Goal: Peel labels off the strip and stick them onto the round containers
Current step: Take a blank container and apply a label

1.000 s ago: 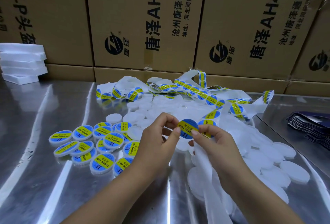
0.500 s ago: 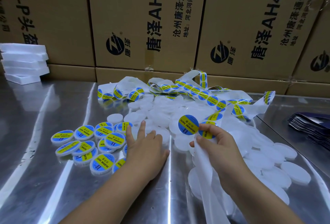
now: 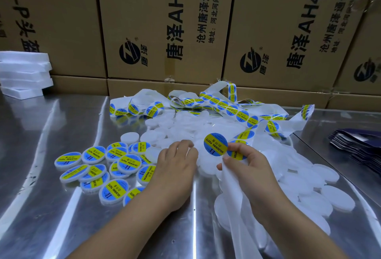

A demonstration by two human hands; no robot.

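Observation:
My right hand [image 3: 246,164] grips the white backing strip [image 3: 231,188], and a round blue-and-yellow label [image 3: 215,144] stands half peeled off it above my fingers. My left hand [image 3: 177,168] reaches into the pile of plain white round containers [image 3: 321,176], its curled fingers on one white container [image 3: 195,147]; whether it grips that one I cannot tell. Several labelled containers [image 3: 92,170] lie in a cluster to the left. More of the label strip [image 3: 237,110] curls across the back of the pile.
Everything sits on a shiny steel table [image 3: 51,217]. Brown cardboard boxes [image 3: 165,27] wall off the back. White foam sheets [image 3: 22,73] are stacked at the far left. Dark flat packets [image 3: 358,147] are stacked at the right edge.
My left hand let go of the label, dropped flat beside the labelled cluster, then moved right onto a white container. My right hand kept hold of the strip with the label standing up.

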